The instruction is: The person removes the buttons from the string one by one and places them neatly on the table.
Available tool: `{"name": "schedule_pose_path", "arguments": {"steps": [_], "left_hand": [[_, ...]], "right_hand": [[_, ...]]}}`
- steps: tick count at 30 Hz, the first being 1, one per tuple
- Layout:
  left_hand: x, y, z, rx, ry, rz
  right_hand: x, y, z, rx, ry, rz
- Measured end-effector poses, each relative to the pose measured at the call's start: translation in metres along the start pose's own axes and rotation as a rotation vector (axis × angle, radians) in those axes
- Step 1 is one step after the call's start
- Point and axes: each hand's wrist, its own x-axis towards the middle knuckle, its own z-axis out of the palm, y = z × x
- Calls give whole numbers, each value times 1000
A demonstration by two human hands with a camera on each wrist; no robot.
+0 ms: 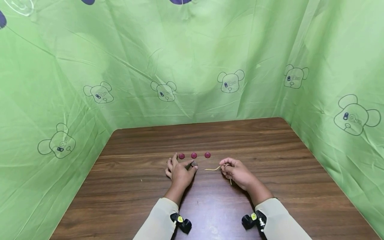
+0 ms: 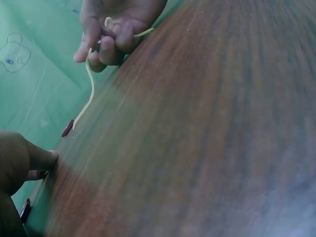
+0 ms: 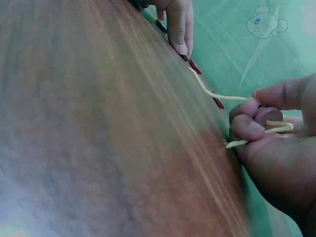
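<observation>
The left hand (image 1: pixel 181 174) pinched a small grey disc (image 1: pixel 194 164) between thumb and index finger, well in from the wooden table's (image 1: pixel 135 143) far edge; the right hand (image 1: pixel 239 174) gripped a pale yellow cord (image 1: pixel 213 169) in curled fingers, along with a brownish disc (image 3: pixel 269 116); the cord's longer free end pointed left toward the grey disc, roughly along the far edge; three maroon discs (image 1: pixel 194 155) lay just beyond; fingers hid the cord's middle, and whether it passed through the brownish disc was impossible to tell.

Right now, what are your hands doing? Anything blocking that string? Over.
Left hand pinching dark disc. Right hand holding yellow string, one end pointing toward left hand. Three red discs beyond, apparently not blocking.
</observation>
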Motion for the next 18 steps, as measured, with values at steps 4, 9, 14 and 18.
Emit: {"name": "schedule_pose_path", "arguments": {"steps": [4, 9, 14, 18], "left_hand": [[0, 1, -1, -2, 0, -6], [-1, 2, -1, -2, 5, -7], [-1, 2, -1, -9, 8, -5], [-1, 2, 0, -20, 15, -3]], "right_hand": [[-1, -1, -1, -20, 3, -13], [-1, -1, -2, -38, 1, -17], [0, 1, -2, 2, 0, -25], [0, 1, -3, 3, -4, -31]]}}
